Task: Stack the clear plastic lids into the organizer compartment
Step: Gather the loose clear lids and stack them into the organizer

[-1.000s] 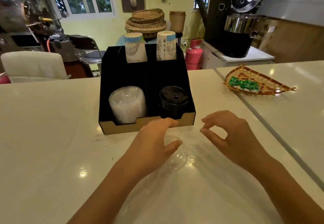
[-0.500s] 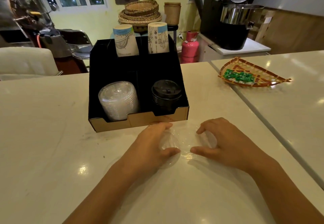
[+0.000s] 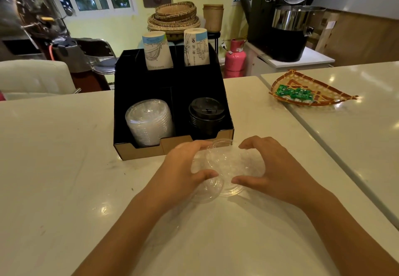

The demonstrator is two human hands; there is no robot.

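Two hands are cupping a loose cluster of clear plastic lids [image 3: 224, 167] on the tabletop [image 3: 64, 167], the left hand [image 3: 183, 167] and right hand [image 3: 274, 167] pressing inward from either side. Ahead and to the left, nearer the left hand, the organizer [image 3: 172, 148] is holding the stacked clear lids [image 3: 149, 122] in its front-left compartment. Transparency is making the gathered count unreadable.

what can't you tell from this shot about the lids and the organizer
Head view only:
- Loose clear lids: how many, transparent, overlapping, ringed by the left hand and right hand.
- Clear stack and black lids: the bases, hidden by the organizer front wall.
- Two paper cups: the lower parts, hidden by the back wall.
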